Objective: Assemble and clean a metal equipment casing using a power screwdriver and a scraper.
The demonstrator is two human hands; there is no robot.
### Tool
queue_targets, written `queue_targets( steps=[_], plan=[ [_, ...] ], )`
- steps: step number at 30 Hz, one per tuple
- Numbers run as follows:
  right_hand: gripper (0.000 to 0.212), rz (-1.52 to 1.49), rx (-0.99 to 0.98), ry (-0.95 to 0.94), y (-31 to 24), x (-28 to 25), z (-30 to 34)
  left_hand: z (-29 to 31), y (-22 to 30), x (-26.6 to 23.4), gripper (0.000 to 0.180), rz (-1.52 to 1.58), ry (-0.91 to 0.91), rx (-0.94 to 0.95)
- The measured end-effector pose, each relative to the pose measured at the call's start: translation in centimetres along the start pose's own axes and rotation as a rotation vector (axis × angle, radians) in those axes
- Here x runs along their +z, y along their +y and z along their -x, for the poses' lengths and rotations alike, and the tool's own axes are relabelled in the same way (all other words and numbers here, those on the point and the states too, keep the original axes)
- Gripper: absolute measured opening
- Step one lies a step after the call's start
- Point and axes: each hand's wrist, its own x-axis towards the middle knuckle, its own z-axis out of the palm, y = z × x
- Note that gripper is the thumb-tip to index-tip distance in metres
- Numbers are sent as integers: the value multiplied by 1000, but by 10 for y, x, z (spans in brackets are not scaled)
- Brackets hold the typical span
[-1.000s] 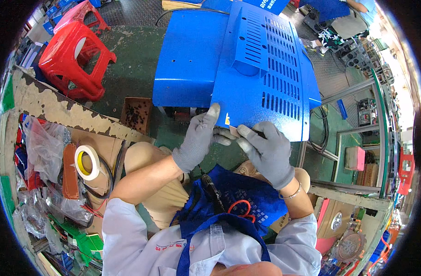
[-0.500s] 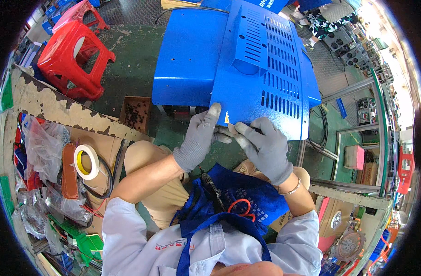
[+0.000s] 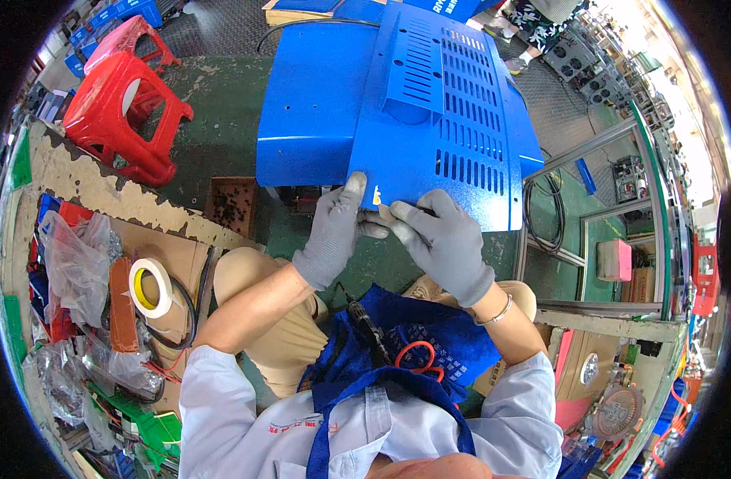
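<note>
A slotted blue sheet-metal panel with a raised vent box lies over a blue machine housing in front of me. My left hand, in a grey glove, grips the panel's near left edge, thumb on top and fingers underneath. My right hand, gloved alike, is closed at the same edge, pinching a small beige tape-like piece. Beside it on the panel is a small yellowish-white patch. The right fingertips partly hide the pinched piece. On my blue apron rests a dark pen-shaped tool.
Left, a worn bench carries a masking-tape roll, plastic bags and a black cable. Red stools stand beyond it. A box of small dark parts sits on the floor. At right is a metal frame with coiled cable.
Both hands and the panel appear slightly further left and up in view, along with the surroundings. The right fingertips remain pinched at the panel's edge; the left grip is unchanged.
</note>
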Motion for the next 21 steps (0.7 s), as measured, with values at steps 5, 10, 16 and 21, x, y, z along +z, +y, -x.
queue_targets(
  steps=[5, 10, 16, 21],
  plan=[
    [17, -149, 136, -21, 7, 1, -5, -1, 1, 1, 55, 5, -2, -10],
    [18, -269, 182, -100, 13, -3, -5, 1, 2, 0, 54, -9, -32, 40],
    [19, -169, 85, -35, 7, -2, -2, 1, 1, 2, 52, 25, 5, -2],
    [18, -42, 50, -28, 4, 4, -2, 0, 1, 3, 52, 1, 23, -3]
  ],
)
